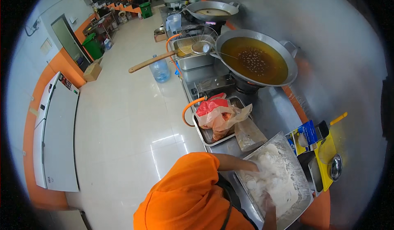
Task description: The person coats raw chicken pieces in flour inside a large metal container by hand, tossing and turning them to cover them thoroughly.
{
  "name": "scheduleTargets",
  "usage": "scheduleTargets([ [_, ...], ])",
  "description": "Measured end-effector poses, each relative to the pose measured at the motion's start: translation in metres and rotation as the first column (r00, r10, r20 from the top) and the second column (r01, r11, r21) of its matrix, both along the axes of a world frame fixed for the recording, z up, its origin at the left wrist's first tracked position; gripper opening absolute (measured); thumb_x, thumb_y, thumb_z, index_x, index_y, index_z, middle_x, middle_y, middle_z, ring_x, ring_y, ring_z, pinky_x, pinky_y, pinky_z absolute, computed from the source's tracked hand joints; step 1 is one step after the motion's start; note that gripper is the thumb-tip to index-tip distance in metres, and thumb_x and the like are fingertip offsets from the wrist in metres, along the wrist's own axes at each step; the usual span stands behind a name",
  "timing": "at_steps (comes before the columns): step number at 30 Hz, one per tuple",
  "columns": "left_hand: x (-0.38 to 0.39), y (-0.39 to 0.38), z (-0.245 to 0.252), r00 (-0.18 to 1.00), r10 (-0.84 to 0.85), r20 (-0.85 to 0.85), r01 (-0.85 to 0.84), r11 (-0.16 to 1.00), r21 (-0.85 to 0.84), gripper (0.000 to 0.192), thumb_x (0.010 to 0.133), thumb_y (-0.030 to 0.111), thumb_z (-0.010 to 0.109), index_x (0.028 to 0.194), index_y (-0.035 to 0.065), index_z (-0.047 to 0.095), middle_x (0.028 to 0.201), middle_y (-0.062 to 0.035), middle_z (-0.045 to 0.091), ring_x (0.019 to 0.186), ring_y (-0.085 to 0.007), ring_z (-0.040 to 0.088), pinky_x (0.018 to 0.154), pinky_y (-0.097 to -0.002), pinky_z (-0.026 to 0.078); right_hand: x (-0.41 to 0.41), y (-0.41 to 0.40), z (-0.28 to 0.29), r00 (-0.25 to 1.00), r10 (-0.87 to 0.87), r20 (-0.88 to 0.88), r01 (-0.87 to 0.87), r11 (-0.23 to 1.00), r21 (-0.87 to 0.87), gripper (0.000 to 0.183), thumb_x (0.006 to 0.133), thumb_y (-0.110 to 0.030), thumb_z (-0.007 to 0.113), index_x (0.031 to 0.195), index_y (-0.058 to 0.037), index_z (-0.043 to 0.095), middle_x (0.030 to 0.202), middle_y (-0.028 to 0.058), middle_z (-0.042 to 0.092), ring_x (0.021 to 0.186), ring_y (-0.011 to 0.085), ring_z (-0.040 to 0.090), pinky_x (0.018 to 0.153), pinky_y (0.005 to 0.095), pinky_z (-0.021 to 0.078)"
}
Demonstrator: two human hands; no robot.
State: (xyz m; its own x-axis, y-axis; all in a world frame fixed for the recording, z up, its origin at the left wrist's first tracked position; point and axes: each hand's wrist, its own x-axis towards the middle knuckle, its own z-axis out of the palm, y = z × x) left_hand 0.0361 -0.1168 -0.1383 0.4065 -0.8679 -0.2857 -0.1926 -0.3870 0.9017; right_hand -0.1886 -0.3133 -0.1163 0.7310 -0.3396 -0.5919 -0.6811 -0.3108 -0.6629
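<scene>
A deep rectangular metal tray [298, 165] holds white flour [284, 180]. My left hand [253, 167] reaches into its far-left side, the fingers lost in the flour. My right hand [268, 200] dips in from the near side and is blurred and dusted white. Loose flour hangs between both hands; whether they grip anything in it is hidden. Left of the flour tray, a plastic bag [227, 114] with reddish, meat-like pieces lies in a shallow metal tray [211, 143]. A clear plastic bag [248, 134] lies between the two trays.
A wok [292, 71] of bubbling oil [231, 47] sits on a gas burner, with a dial thermometer [207, 48] at its rim. A wood-handled strainer [154, 63] juts over the counter edge. An orange gas hose [184, 114] loops outward. Behind the flour stands a blue-yellow box [307, 134].
</scene>
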Motion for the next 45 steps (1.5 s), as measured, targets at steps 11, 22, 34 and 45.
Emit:
scheduleTargets([
  [11,0.012,0.006,-0.093,0.985,-0.14,-0.1,0.142,0.99,0.021,0.038,0.084,0.03,0.049,0.102,-0.0021,0.06,0.096,-0.011,0.06,0.08,-0.022,0.052,0.075,-0.0368,0.042,0.018,0.035,0.081,0.958,-0.261,-0.116,0.286,0.871,0.4,0.044,0.088,-0.035,0.04,0.116,-0.0024,0.052,0.115,0.0104,0.054,0.102,0.0234,0.052,0.086,0.0339,0.0431],
  [22,-0.056,0.053,0.036,0.958,-0.153,-0.243,0.137,0.987,-0.08,0.035,0.082,0.028,0.05,0.1,-0.0001,0.06,0.093,-0.0118,0.061,0.081,-0.0243,0.054,0.071,-0.0375,0.043,0.008,0.069,0.047,0.937,-0.283,-0.205,0.343,0.858,0.382,0.048,0.092,-0.03,0.039,0.131,-0.0015,0.039,0.129,0.0128,0.045,0.118,0.0236,0.042,0.101,0.0324,0.029],
  [34,0.0,-0.03,0.036,0.849,0.124,0.513,-0.161,0.987,0.029,0.024,0.083,0.021,0.049,0.099,0.0048,0.058,0.099,-0.0142,0.059,0.094,-0.0287,0.056,0.08,-0.0382,0.043,0.046,0.01,0.144,0.942,0.036,0.334,0.083,0.938,-0.336,0.032,0.09,-0.024,0.046,0.11,0.0006,0.054,0.099,0.0122,0.06,0.079,0.0205,0.056,0.072,0.0375,0.0458],
  [45,0.013,-0.055,0.069,0.694,0.641,-0.329,-0.574,0.768,0.285,0.039,0.093,0.034,0.036,0.117,0.0069,0.049,0.112,-0.0079,0.054,0.101,-0.0253,0.053,0.089,-0.038,0.041,0.1,0.0,0.052,0.777,-0.574,0.257,0.494,0.81,0.316,0.052,0.096,-0.036,0.023,0.136,-0.0038,0.031,0.137,0.0126,0.036,0.124,0.0238,0.034,0.105,0.0313,0.0259],
])
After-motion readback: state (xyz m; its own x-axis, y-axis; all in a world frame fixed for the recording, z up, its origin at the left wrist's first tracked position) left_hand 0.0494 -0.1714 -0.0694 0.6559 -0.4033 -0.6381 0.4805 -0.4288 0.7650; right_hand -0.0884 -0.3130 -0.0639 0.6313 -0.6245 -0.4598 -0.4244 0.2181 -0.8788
